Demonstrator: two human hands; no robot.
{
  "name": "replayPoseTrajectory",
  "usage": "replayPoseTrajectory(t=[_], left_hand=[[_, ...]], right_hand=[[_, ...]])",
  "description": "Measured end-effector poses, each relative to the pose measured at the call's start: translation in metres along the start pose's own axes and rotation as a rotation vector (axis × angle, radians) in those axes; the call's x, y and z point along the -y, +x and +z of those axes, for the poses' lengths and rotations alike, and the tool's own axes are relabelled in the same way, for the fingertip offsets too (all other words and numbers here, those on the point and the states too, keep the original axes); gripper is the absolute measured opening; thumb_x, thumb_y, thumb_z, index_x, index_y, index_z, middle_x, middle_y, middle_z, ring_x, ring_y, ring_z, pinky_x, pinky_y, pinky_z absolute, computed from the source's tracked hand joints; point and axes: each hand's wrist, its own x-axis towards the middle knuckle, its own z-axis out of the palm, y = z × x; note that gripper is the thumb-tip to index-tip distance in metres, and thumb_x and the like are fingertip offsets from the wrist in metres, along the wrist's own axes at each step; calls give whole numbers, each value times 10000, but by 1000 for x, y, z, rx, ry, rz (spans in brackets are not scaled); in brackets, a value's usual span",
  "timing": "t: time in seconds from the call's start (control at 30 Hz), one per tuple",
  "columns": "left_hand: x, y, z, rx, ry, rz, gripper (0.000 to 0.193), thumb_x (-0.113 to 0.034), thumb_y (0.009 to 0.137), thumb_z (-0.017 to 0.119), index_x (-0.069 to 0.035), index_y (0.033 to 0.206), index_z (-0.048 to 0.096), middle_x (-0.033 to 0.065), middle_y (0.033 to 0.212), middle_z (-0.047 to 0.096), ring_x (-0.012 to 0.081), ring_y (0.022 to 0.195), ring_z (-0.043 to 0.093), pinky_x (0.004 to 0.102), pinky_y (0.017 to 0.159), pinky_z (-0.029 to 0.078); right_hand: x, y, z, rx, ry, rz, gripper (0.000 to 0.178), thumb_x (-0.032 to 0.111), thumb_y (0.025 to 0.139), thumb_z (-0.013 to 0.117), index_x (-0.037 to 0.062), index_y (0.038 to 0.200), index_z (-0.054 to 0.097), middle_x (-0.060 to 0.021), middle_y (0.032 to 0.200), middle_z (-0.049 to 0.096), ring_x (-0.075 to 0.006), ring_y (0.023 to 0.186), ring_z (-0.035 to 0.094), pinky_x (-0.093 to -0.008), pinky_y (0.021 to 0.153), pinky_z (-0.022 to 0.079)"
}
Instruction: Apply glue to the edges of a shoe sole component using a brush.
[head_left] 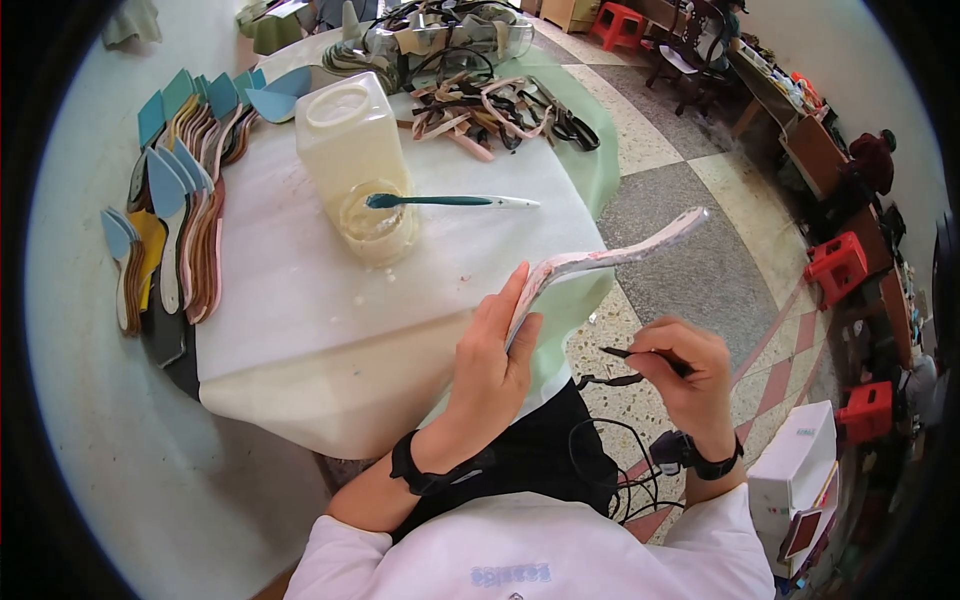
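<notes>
My left hand (pixel 492 345) grips a curved insole (pixel 610 257) at its near end, thumb on one side and fingers on the other. The insole is seen nearly edge-on, pale with pinkish patches, and its free end rises to the right, past the table's edge. Lower and to the right, my right hand (pixel 685 375) pinches a thin dark strip (pixel 618 379), apart from the insole. Left of the insole, a toothbrush (pixel 450 201) with a teal and white handle lies across the opening of a translucent plastic container (pixel 352 140). Whitish paste coats this opening.
Stacked insoles with blue heel ends (pixel 190 215) line the table's left side. Scrap strips (pixel 480 110) and scissors (pixel 570 125) lie at the back right. Black cables (pixel 625 455) hang by my lap. White boxes (pixel 795 465) and red stools (pixel 838 268) stand on the right.
</notes>
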Motion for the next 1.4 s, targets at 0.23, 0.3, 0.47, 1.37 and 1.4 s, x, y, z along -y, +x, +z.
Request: replayPoseTrajectory(t=[0.23, 0.3, 0.47, 1.37, 1.4], left_hand=[[-5, -2, 3, -17, 159, 164, 450, -33, 884, 531, -40, 1324, 434, 162, 913, 549, 283, 743, 537, 335, 669, 445], [-4, -3, 5, -38, 207, 245, 428, -47, 906, 516, -62, 1327, 443, 131, 896, 552, 224, 700, 526, 296, 645, 446], [-7, -4, 3, 39, 261, 167, 407, -32, 891, 527, -56, 1294, 480, 148, 904, 571, 236, 712, 535, 303, 659, 448], [-80, 25, -82, 141, 665, 91, 314, -84, 868, 557, 20, 1164, 549, 243, 1039, 596, 391, 953, 564, 382, 815, 443], [-88, 23, -89, 177, 681, 97, 301, -88, 872, 549, 4, 1158, 556, 218, 965, 615, 345, 818, 594, 363, 745, 461]], right_hand=[[32, 22, -21, 43, -170, -128, 97, -64, 735, 636, 9, 798, 623, -70, 706, 593, -176, 614, 594, -249, 542, 441], [31, 28, -21, 54, -191, -143, 87, -48, 741, 633, 15, 799, 623, -63, 685, 578, -182, 577, 576, -253, 526, 429], [31, 39, -20, 213, -72, 45, 56, -17, 746, 659, -2, 776, 614, -50, 655, 543, -108, 534, 496, -250, 487, 387], [25, 31, -62, 115, 249, 129, 122, -138, 799, 532, -43, 861, 578, -36, 773, 569, -50, 603, 491, -184, 524, 402], [18, 31, -68, 87, 241, 178, 120, -137, 789, 541, -42, 853, 576, -32, 767, 566, -47, 603, 492, -182, 518, 398]])
